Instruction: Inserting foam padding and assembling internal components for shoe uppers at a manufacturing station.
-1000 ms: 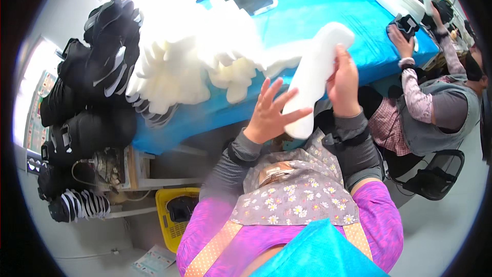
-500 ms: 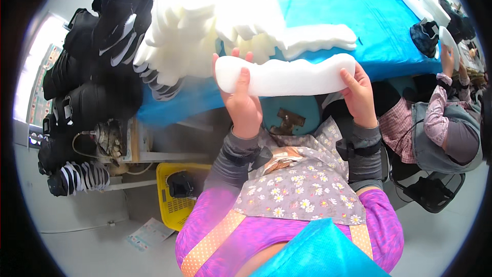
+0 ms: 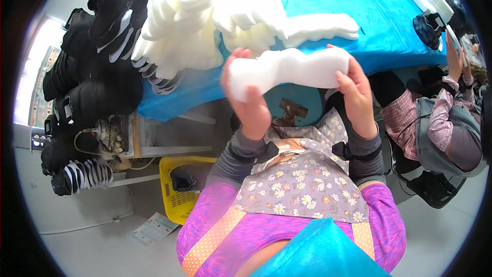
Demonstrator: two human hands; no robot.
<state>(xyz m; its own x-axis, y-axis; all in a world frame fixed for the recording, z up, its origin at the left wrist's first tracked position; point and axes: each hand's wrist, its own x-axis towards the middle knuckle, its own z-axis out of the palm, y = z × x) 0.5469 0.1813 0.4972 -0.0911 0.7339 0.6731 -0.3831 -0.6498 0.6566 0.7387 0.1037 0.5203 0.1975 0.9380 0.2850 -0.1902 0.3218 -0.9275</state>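
Both my hands hold a long white foam piece (image 3: 294, 69) with wavy edges, raised in front of the blue-covered table. My left hand (image 3: 248, 110) grips its left end, thumb in front and fingers behind. At the other end, my right hand (image 3: 357, 95) has its thumb on the lower edge and fingers round the back. The foam piece is slightly bent, dipping at the left end. Behind it, a large heap of similar white foam pieces (image 3: 179, 36) rises on the table's left, with a low stack of foam pieces (image 3: 322, 27) to its right.
A blue sheet (image 3: 392, 26) covers the table. Black padded items (image 3: 97, 97) pile up at the left. A yellow basket (image 3: 171, 210) stands below. On the right, another person (image 3: 446, 123) sits handling a white piece. A teal stool (image 3: 310, 100) is under the table edge.
My hands have come closer together, and the foam piece has gone from nearly straight to bent, its left end lower. The person on the right has shifted their hands slightly.
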